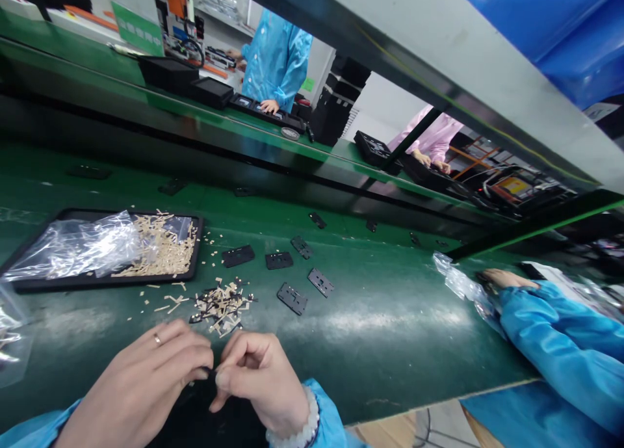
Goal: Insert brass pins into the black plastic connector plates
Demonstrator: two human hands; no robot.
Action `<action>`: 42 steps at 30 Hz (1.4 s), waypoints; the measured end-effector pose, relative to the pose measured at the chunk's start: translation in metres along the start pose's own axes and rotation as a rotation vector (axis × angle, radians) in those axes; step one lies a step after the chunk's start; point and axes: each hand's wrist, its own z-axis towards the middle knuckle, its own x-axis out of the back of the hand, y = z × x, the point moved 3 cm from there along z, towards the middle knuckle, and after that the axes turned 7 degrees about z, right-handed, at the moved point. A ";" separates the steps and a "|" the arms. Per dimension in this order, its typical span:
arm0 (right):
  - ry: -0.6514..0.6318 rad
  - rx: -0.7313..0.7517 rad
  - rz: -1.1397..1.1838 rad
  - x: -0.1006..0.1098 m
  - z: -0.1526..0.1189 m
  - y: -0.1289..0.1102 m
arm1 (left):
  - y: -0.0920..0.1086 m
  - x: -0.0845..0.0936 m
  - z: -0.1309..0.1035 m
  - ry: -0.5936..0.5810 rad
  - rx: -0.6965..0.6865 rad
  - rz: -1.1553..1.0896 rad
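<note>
At six o'clock, pinching small black piece (209, 373) between nearly closed left hand (149, 376) and right hand (266, 378); seeing blurrily lettered green sign (138, 30) at eleven

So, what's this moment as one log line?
Left hand: pinching small black piece | Right hand: pinching same piece | Ahead: pile of beige and black scraps

Glossy blue sleeves (327, 414), a slim gold-coloured ring (156, 339) on the left hand (141, 383), a milky round-beaded bracelet (310, 414) at the right wrist (288, 414).
</note>
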 end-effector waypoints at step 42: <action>0.618 0.676 -1.362 0.099 0.128 -0.195 | -0.111 -0.012 -0.003 0.104 0.364 0.066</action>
